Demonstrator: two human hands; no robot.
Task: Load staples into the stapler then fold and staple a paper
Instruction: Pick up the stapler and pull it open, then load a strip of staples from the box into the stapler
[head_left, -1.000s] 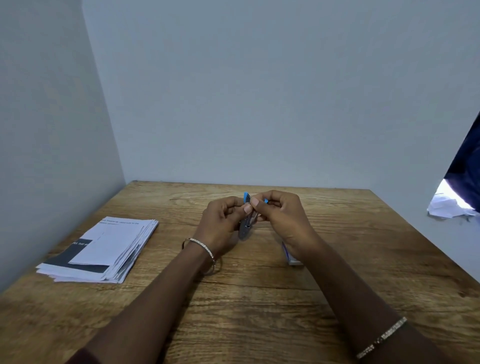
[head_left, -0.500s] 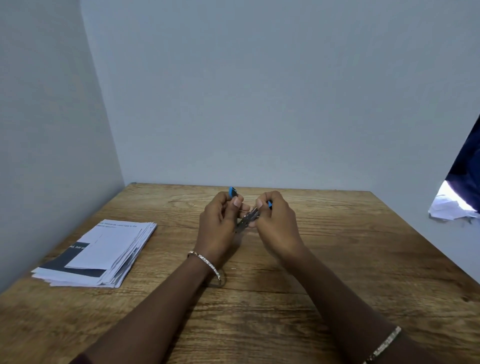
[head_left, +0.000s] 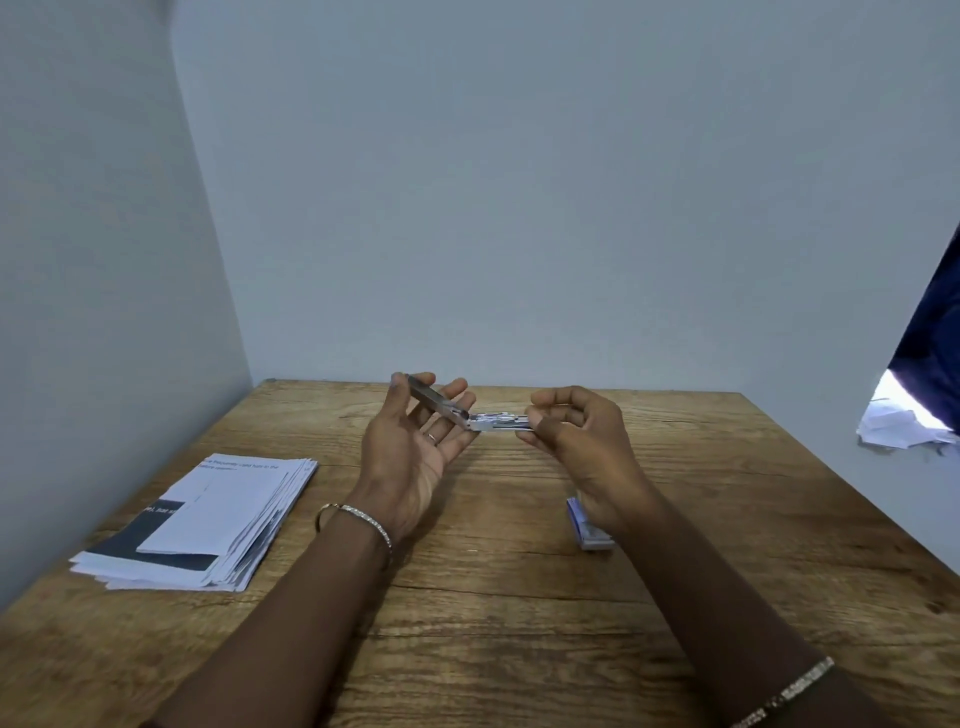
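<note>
A small metal stapler is swung wide open above the far middle of the wooden table. My left hand is palm up with fingers spread, the stapler's top arm lying across its fingertips under the thumb. My right hand pinches the end of the other, shiny half of the stapler between thumb and curled fingers. A small blue-and-white staple box lies on the table, partly hidden behind my right wrist. A stack of printed papers sits at the left.
The wooden table stands in a corner of grey walls at the left and back. Crumpled white paper and dark cloth show through a gap at the right edge.
My hands have moved apart and the stapler has swung from nearly closed to fully open. My left hand has turned palm up with fingers spread. The staple box is in view again.
</note>
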